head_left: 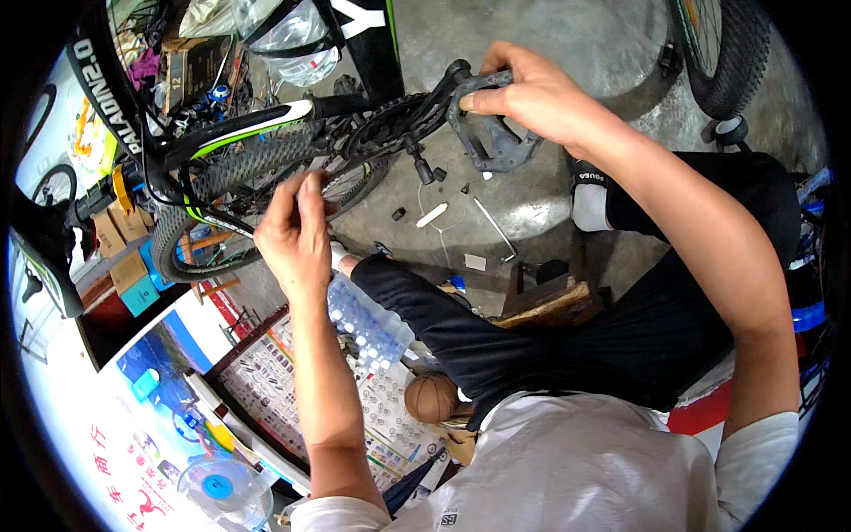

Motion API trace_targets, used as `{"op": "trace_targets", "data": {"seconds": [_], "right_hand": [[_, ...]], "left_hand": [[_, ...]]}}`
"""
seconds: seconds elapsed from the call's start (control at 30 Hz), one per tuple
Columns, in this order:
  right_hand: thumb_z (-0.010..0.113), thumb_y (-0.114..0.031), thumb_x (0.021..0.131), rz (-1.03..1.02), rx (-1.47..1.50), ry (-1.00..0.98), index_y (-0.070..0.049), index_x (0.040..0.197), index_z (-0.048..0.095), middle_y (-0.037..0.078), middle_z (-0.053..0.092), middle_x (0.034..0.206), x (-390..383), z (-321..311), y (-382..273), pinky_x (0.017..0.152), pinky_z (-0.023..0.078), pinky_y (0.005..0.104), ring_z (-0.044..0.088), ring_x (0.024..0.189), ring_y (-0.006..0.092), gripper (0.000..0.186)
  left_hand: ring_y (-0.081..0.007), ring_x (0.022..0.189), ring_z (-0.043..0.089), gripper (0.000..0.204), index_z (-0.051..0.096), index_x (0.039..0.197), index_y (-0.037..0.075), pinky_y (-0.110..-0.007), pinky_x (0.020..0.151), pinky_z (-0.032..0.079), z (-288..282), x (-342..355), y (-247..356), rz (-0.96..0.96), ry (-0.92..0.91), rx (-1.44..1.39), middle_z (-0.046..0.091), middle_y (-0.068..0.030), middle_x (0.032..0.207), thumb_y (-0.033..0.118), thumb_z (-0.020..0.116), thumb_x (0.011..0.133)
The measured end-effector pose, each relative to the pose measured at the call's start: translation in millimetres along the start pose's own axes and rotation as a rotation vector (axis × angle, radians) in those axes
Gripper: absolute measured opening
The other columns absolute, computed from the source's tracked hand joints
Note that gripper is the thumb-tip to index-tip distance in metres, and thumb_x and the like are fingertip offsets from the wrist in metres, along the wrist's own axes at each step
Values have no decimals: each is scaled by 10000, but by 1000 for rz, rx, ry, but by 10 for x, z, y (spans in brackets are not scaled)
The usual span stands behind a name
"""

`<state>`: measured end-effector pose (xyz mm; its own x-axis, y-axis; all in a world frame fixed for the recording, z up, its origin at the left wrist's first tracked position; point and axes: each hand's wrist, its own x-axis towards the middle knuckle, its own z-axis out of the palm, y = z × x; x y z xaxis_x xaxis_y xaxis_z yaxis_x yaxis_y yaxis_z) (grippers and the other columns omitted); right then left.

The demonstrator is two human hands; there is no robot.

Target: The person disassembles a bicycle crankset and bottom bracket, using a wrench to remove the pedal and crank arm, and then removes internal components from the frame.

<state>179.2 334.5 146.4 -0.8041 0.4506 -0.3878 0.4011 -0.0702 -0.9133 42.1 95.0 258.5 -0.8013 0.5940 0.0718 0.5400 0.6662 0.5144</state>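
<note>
A black bicycle with green and white frame tubes (266, 120) lies across the upper left, its knobby rear tyre (239, 173) and chainring (381, 124) toward me. My right hand (532, 93) grips the grey flat pedal (492, 133) at the end of the crank arm (439, 89). My left hand (292, 235) rests with fingers together on the rear wheel near the spokes; whether it pinches anything is hidden.
Small parts lie on the concrete floor: a hex key (494, 229), a white cylinder (432, 215), black bits (399, 214). Another bicycle wheel (722, 49) stands top right. Cardboard boxes (120, 244) left, a pack of water bottles (368, 324), a basketball (432, 397) and a fan (222, 492) below.
</note>
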Motion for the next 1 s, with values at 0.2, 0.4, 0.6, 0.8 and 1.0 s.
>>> {"op": "trace_targets", "data": {"seconds": [0.2,0.4,0.6,0.8,1.0], "right_hand": [[762,-370,806,23,29,-17,27,1155,610,152,654,1116,-34,-8,-42,855,482,352,618,992,233,550],[570,-473,980,268,762,-13,-39,1148,637,41,632,976,63,-96,298,795,491,310,589,851,139,470],[569,-510,953,426,-29,-328,-18,1165,640,128,689,1018,-390,423,1147,849,492,381,640,935,229,540],[599,-354,965,281,-331,-447,56,1059,657,212,708,953,-537,638,1350,807,527,396,697,905,269,424],[567,-201,946,-501,-897,-14,-91,1137,652,174,688,806,-112,285,1314,655,526,454,685,730,366,236]], "left_hand": [[-74,658,576,271,713,1102,-9,-216,587,445,73,-649,-635,-433,-16,-334,663,-10,785,225,601,1023],[-59,545,383,327,682,1071,7,-240,498,334,763,-1197,-997,-917,-357,-760,437,70,659,304,551,1032],[-107,584,439,241,565,1143,5,-278,500,381,1800,-1800,-240,-1181,-194,-1078,517,-5,759,170,548,967],[-441,1005,626,756,203,1442,-79,-477,888,494,2146,-1800,371,-560,-486,-600,588,-319,1126,264,625,918],[-283,949,689,427,630,1214,11,-362,844,530,1952,-1775,79,-346,-876,-698,691,-178,1077,327,666,929]]}}
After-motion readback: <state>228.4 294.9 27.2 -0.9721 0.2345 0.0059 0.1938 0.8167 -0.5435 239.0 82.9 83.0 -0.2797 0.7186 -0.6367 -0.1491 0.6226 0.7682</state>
